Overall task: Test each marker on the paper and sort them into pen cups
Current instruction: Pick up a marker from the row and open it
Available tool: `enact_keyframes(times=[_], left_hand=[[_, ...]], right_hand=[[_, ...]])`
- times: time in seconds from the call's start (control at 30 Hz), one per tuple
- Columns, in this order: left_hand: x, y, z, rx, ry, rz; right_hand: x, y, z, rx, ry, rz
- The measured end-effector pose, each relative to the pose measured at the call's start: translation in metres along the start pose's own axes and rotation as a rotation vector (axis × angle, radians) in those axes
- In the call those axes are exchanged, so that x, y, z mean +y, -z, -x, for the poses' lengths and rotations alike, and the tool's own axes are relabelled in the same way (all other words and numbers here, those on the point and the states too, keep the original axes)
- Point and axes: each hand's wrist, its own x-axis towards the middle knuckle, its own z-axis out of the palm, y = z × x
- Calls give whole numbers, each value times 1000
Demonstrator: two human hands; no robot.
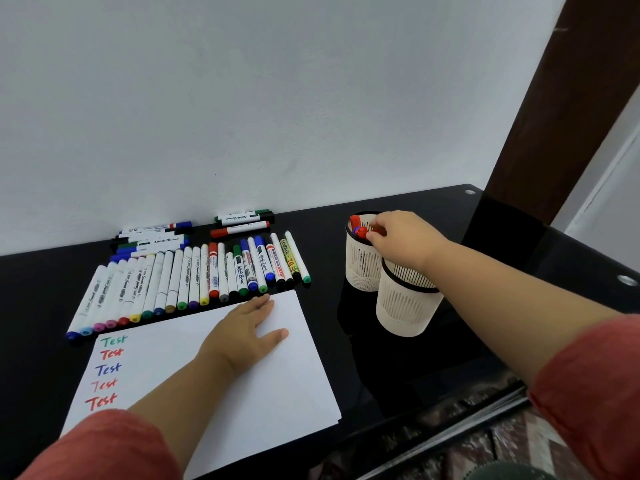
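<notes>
Two white pen cups [408,306] touch on the black table [467,341]. The right hand [403,237] pinches a red marker [363,232] at the farther cup's [363,268] rim. The left hand [249,330] lies flat, fingers straight, on the paper [277,393]

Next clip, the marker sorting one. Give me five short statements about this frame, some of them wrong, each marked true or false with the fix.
1. The left hand lies flat on the paper. True.
2. The right hand is at the near cup. False: it is at the far cup, on a red marker there.
3. The paper carries five "Test" words. True.
4. All the written words are blue. False: one green, one blue, three red.
5. The near cup holds several markers. False: none show above its rim; its inside is hidden by the arm.
</notes>
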Motion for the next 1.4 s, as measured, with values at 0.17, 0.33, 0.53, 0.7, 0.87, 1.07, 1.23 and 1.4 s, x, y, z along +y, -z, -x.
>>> enact_keyframes(times=[0.17, 0.33, 0.53, 0.7, 0.87, 1.07, 1.23, 1.4], left_hand=[[4, 5, 2, -28, 15, -20], [9, 14, 1, -54, 21, 17], [7, 28, 4, 35, 36, 245], [-16, 49, -8, 124, 28, 203], [-60, 68, -32, 163, 88, 78], [-95, 77, -53, 135, 120, -88], [-108, 71, -58, 132, 107, -101], [-115, 68, -61, 149, 91, -102]], right_hand=[[-7, 3, 10, 120, 45, -42], [-22, 3, 19, 162, 134, -33], [-57, -3, 10, 86, 248, 18], [-91, -23, -26, -13, 320, 38], [-126, -51, -79, -83, 345, 51], [-155, -93, -147, -134, 352, 88], [-166, -126, -192, -148, 361, 180], [-173, -146, -216, -142, 350, 289]])
